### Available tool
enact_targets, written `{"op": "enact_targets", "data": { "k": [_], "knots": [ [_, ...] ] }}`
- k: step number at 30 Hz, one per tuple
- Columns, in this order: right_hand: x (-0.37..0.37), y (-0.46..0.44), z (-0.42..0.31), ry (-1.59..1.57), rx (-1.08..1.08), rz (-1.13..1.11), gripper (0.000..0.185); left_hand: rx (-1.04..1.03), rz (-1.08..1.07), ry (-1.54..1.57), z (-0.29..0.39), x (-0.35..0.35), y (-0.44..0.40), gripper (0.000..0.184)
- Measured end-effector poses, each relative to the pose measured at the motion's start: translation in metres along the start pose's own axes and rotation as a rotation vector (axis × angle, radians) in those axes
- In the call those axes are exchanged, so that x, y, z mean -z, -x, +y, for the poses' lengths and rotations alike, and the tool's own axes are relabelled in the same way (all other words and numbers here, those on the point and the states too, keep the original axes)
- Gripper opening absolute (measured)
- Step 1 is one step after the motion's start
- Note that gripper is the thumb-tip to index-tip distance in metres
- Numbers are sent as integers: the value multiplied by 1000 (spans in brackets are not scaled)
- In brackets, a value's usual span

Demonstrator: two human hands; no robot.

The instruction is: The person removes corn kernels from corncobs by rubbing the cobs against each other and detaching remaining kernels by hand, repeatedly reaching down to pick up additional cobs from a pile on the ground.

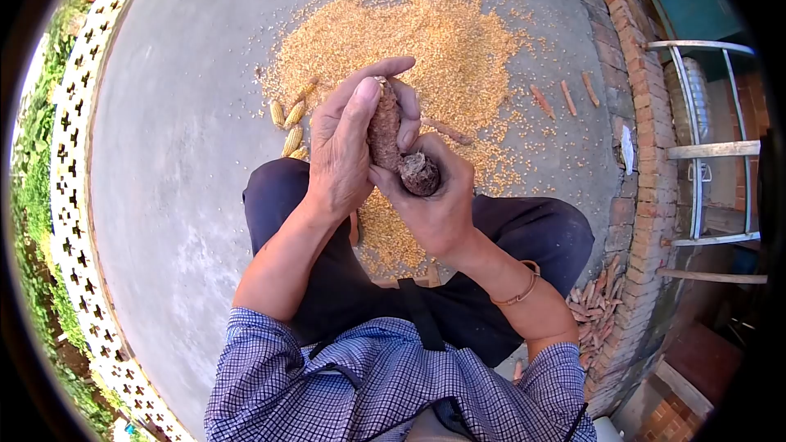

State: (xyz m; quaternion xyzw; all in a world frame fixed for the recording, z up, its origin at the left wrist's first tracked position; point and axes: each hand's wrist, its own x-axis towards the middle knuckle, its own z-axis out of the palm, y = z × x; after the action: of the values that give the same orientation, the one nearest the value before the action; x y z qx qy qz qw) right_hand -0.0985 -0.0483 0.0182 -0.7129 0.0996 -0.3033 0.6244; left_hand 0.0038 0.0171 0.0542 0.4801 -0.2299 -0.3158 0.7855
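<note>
My left hand (pixel 337 143) is wrapped round a reddish-brown corn cob (pixel 384 127) that stands nearly upright, with the thumb along its side. It looks mostly stripped, with a few pale bits at the tip. My right hand (pixel 442 211) grips a darker bare cob (pixel 419 173), whose blunt end points up at me. The two cobs meet, or nearly so, between my hands; the fingers hide the exact contact. Beneath and beyond them spreads a heap of yellow corn kernels (pixel 393 33). Several ears of corn (pixel 292 116) lie at its left edge.
Loose stripped cobs (pixel 568 98) lie right of the kernels. A larger cob pile (pixel 596 307) sits by the low brick edge (pixel 647 115). Beyond stands a metal ladder-like frame (pixel 696 147). A white pierced wall (pixel 74 196) borders the concrete floor (pixel 164 155) on the left.
</note>
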Motion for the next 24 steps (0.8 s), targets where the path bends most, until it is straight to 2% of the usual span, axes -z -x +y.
{"op": "enact_targets", "data": {
  "k": [1,4,7,9,13,16,21,24],
  "knots": [
    [-1,-1,-1,17,52,1,19,18,-11,63,1,1,0,43],
    [-2,3,-7,-181,-152,-39,19,50,-39,226,4,4,0,44],
    [-1,2,-6,-259,-151,-50,19,42,-73,293,3,6,-1,45],
    [-2,5,-4,-209,-150,-49,18,35,-106,260,4,7,-1,46],
    [0,3,-3,-124,-103,-32,18,-26,-7,149,-3,2,-2,44],
    [1,2,-3,49,28,33,20,-18,28,107,-4,1,-2,41],
    [1,5,-5,33,-35,39,22,19,-32,136,-2,4,-1,39],
    [3,6,-2,32,-58,44,23,31,-52,257,-4,7,-3,39]
  ]
}}
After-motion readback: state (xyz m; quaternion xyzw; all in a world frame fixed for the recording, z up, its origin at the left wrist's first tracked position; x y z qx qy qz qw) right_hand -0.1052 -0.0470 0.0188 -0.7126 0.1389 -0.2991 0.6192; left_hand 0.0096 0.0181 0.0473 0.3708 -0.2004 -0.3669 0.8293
